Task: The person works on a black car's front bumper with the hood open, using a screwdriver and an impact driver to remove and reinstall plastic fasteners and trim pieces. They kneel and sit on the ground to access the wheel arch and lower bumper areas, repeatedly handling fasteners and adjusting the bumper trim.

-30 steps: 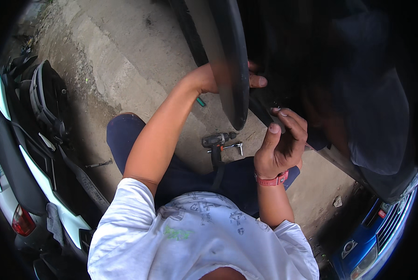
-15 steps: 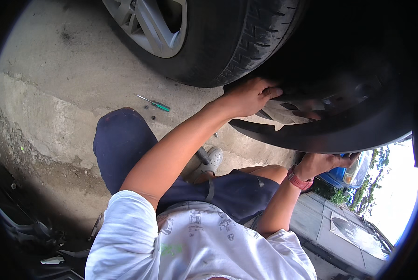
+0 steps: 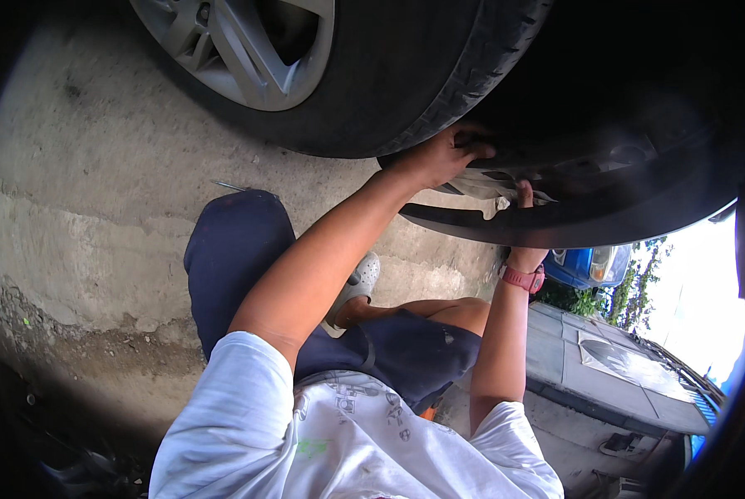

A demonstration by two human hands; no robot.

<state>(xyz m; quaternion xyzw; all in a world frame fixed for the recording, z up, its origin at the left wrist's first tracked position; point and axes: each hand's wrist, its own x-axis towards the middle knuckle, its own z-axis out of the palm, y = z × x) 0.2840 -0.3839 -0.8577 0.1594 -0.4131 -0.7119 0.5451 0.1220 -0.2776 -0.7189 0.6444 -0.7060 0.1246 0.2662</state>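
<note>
My left hand [image 3: 443, 158] reaches under the wheel arch, beside the tyre [image 3: 372, 91]. Its fingers and thumb curl together in the dark there, and whatever lies between them is hidden. Below it curves a long black plastic panel [image 3: 589, 229] with a notched end, apparently the bumper or arch edge. My right hand [image 3: 525, 196], on the arm with a red watch [image 3: 523, 278], goes up behind this panel. Only its thumb shows above the panel's upper edge; the other fingers are hidden. A grey piece [image 3: 472, 183] shows in the gap between both hands.
The silver alloy wheel [image 3: 256, 58] is at the top. Past my knee [image 3: 238, 224], a thin metal shaft [image 3: 229, 185] lies on the concrete floor [image 3: 98, 166]. A blue vehicle [image 3: 589, 264] and a grey wall-like structure [image 3: 555, 341] stand to the right.
My right hand has moved from the panel's outer lower edge to behind it, thumb now in the gap. My left hand shifted slightly left. My knee now covers the screwdriver's green handle.
</note>
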